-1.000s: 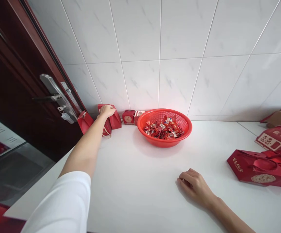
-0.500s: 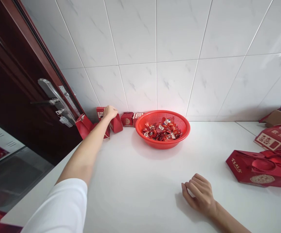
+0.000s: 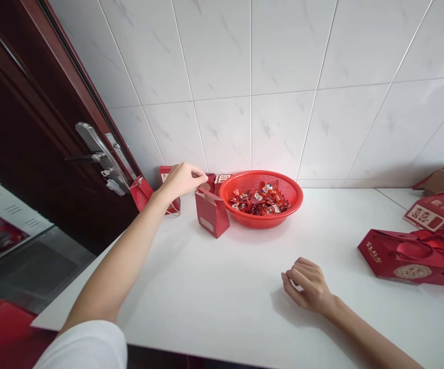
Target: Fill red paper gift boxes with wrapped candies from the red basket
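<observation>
My left hand reaches across the counter, its fingers pinched at the top edge of a small red paper gift box. The box has a pale oblong label low on one side and is just left of a red plastic basket. Many wrapped candies in red wrappers fill the basket. My right hand is loosely curled over the white counter, with nothing visible in it.
More red boxes stand along the tiled wall on the left, and others behind the basket. Large red gift boxes lie at the right. A dark red door with a metal handle borders the counter's left side.
My left hand has brought a red gift box from the wall group rightward and nearer, beside the basket. The right hand stays curled in nearly the same place. The view has shifted slightly.
</observation>
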The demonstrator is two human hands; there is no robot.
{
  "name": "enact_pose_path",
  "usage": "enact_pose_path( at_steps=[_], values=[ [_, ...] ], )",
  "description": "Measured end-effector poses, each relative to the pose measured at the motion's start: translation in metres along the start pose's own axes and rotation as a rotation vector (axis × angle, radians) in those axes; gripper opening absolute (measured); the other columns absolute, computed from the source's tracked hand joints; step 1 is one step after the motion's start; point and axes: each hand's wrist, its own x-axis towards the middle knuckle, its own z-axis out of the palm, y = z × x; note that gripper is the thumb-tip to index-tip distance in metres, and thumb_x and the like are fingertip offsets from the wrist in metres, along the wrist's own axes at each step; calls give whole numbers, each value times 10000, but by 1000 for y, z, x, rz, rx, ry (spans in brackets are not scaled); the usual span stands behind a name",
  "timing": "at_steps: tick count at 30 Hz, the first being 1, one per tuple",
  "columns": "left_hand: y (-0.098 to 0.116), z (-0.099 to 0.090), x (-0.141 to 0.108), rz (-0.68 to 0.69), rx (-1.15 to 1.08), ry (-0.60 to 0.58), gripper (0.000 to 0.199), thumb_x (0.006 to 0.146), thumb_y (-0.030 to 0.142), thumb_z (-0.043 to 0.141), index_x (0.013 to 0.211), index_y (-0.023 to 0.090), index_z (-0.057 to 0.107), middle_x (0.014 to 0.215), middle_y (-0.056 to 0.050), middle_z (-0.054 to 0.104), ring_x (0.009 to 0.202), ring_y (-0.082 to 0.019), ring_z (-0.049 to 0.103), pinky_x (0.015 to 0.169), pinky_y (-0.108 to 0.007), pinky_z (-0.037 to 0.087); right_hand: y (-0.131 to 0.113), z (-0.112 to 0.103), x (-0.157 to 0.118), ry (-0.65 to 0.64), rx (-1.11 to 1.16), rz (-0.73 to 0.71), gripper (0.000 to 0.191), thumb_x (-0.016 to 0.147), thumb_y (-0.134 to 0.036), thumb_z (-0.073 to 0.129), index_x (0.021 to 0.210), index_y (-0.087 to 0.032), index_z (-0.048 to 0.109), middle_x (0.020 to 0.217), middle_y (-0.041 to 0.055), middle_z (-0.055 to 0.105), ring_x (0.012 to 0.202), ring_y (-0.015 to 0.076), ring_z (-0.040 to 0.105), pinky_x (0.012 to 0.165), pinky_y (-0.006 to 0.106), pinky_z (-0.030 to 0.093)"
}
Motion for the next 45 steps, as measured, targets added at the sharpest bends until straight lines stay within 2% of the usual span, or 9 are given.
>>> enact_pose_path(
  at_steps=[5, 9, 12, 16, 19, 25, 31, 39, 45],
  values=[
    [-28, 9, -9, 96, -69, -167, 454, 791, 238, 672, 1241, 245, 726, 1347, -54, 702, 1254, -263, 640, 1026, -313, 509, -4, 9, 15, 16, 48, 10, 345, 889, 1, 528, 721, -252, 362, 522, -81, 430, 458, 107, 321, 522, 288, 330],
    [-54, 28, -15, 20, -196, -270, 453, 775, 298, 731, 1227, 261, 721, 1097, -48, 777, 914, -235, 732, 802, -314, 580, -6, 19, 22, -6, 78, 13, 333, 906, -18, 517, 715, -249, 371, 520, -77, 452, 456, 104, 332, 530, 279, 342],
    [-56, 40, -20, 0, -346, -280, 347, 796, 427, 721, 1086, 238, 749, 950, -46, 771, 765, -210, 698, 674, -313, 558, -4, 23, 31, 0, 105, 22, 316, 917, -35, 520, 719, -247, 395, 525, -70, 474, 453, 106, 361, 529, 273, 356],
    [-37, 51, -31, 157, -446, -233, 400, 733, 572, 743, 847, 190, 729, 937, -57, 761, 850, -222, 683, 781, -326, 544, -2, 24, 49, 72, 132, 83, 214, 934, -72, 532, 809, -243, 503, 580, -39, 531, 507, 130, 461, 545, 272, 407],
    [-15, 57, -46, 228, -458, -199, 381, 791, 567, 702, 797, 187, 737, 842, -39, 746, 799, -204, 655, 746, -300, 515, -3, 26, 61, 110, 158, 194, 135, 958, -139, 545, 1041, -239, 582, 826, 41, 662, 669, 170, 594, 634, 308, 499],
    [28, 83, -85, 275, -737, -249, 328, 880, 491, 685, 823, 171, 731, 790, -20, 718, 741, -160, 634, 715, -256, 497, 0, 32, 61, 164, 271, 474, 487, 962, -347, 625, 1404, -253, 444, 1215, 123, 644, 633, 137, 574, 572, 308, 536],
    [44, 114, -96, 139, -1031, -298, 382, 864, 467, 720, 1121, 195, 646, 836, 4, 659, 803, -167, 660, 714, -248, 544, 6, 22, 53, 189, 132, 372, 275, 988, -288, 580, 1260, -248, 588, 1279, 147, 620, 1145, 271, 660, 906, 420, 579],
    [54, 114, -93, 158, -1068, -313, 197, 903, 403, 652, 917, 208, 678, 852, 1, 626, 729, -130, 581, 621, -209, 491, 4, 22, 50, 290, -15, 213, 284, 902, -150, 675, 1159, -241, 596, 1202, 147, 600, 790, 193, 655, 652, 345, 588],
    [59, 109, -94, 169, -989, -366, 230, 908, 384, 607, 879, 200, 741, 953, -51, 725, 891, -198, 660, 683, -243, 528, -1, 18, 50, 261, 104, 314, 211, 924, -180, 618, 1126, -231, 590, 1217, 147, 579, 886, 220, 643, 735, 377, 564]
  ],
)
